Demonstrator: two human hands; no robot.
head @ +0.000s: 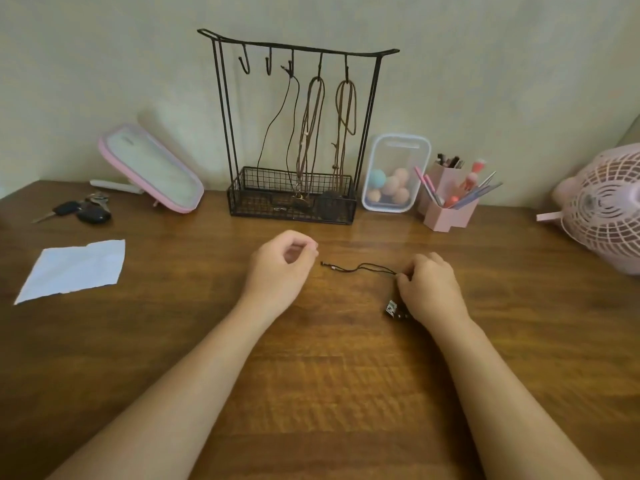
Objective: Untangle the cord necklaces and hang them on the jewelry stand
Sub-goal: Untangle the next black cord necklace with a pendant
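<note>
A black wire jewelry stand (298, 50) with a mesh basket base stands at the back of the wooden table (311, 393). Three brown cord necklaces (313, 133) hang from its right-hand hooks; the two left hooks are bare. A thin black cord necklace (360, 268) lies on the table in front of me, its dark pendant (393, 308) beside my right wrist. My right hand (429, 289) pinches the cord at its right end. My left hand (284, 265) hovers just left of the cord's free end, fingers loosely curled, holding nothing.
A white paper sheet (74, 268) and keys (83, 209) lie at the left. A pink-framed mirror (152, 168) leans on the wall. A clear box of sponges (394, 174), a pink pen holder (446, 202) and a pink fan (606, 209) stand to the right.
</note>
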